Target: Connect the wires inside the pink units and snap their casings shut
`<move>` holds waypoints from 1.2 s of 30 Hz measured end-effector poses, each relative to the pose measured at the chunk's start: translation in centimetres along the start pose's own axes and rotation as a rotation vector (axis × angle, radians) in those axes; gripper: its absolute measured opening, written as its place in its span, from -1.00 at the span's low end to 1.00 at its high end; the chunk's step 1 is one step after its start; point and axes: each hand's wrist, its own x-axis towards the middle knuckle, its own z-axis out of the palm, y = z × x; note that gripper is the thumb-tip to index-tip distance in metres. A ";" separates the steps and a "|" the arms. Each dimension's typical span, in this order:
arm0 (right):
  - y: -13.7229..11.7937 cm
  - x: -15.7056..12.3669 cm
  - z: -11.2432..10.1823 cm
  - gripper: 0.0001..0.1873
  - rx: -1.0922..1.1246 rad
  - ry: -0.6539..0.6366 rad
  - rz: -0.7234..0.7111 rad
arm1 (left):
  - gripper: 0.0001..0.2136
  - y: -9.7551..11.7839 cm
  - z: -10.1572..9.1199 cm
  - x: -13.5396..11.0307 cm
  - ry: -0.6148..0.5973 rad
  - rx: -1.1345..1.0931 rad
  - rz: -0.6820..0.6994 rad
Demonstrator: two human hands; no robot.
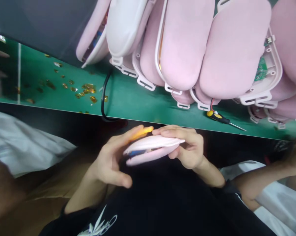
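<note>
A pink and white two-part plastic shell (153, 149) is held edge-on in front of my body, gaping at its left end. Something blue and small parts show in the gap. My right hand (188, 144) pinches its right end, fingers on top and thumb below. Close by the gaping end is my left hand (113, 160), its thumb stretched away from the shell and its fingers reaching along the far side. Orange coverings, apparently finger cots (142, 133), sit on the left fingertips. Whether those fingers touch the shell I cannot tell.
Several similar pink shells (184, 46) are piled on the green bench (143, 101). A screwdriver (222, 118) lies near its edge. Gold tape scraps (89, 89) and a black cable (103, 101) are on the left. Another person's arm (268, 173) is at the right.
</note>
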 end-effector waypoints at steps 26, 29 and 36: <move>0.0 -0.5 0.6 -0.65 -0.184 0.189 -0.123 | -0.48 3.7 2.9 3.5 0.283 0.573 0.288; 0.3 -0.8 -0.7 -0.67 -0.168 0.296 -0.149 | -0.27 2.8 1.7 3.5 0.187 0.481 0.201; 0.1 -1.9 -2.6 -0.56 -0.445 0.456 -0.205 | -0.46 3.0 -1.5 1.9 0.318 0.488 0.257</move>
